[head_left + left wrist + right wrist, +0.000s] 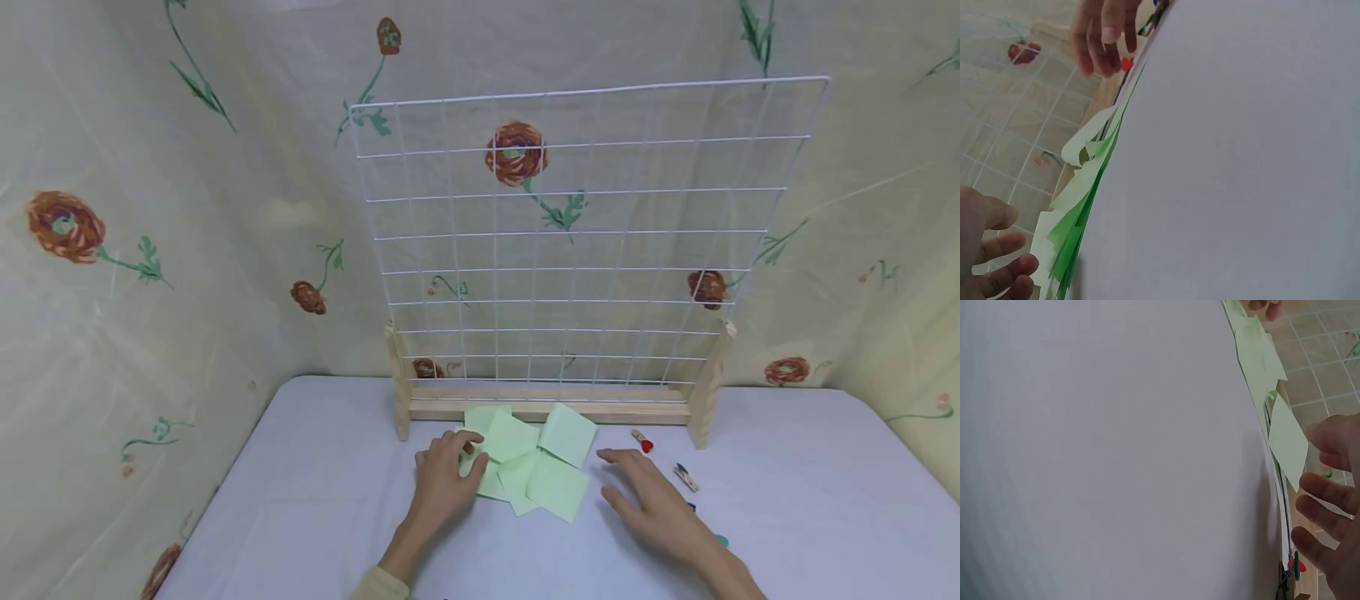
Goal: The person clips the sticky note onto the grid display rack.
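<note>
Several pale green paper squares point(558, 486) lie overlapped on the table, and a few of them curl up at the edges. At the left side of this pile is my left hand point(448, 475), its fingers loosely bent over the papers; the wrist view shows nothing held in the left hand point(994, 253). My right hand point(660, 508) hovers to the right of the pile with its fingers spread and holds nothing. Beside it lie a clothespin with a red heart point(642, 442) and another small clothespin point(686, 477). More small coloured pieces are partly hidden behind that hand.
A white wire grid point(570, 233) stands upright behind the papers in a wooden stand point(705, 392). The white tablecloth point(300, 500) covers the table. Flower-patterned cloth point(225, 292) hangs at the back and sides.
</note>
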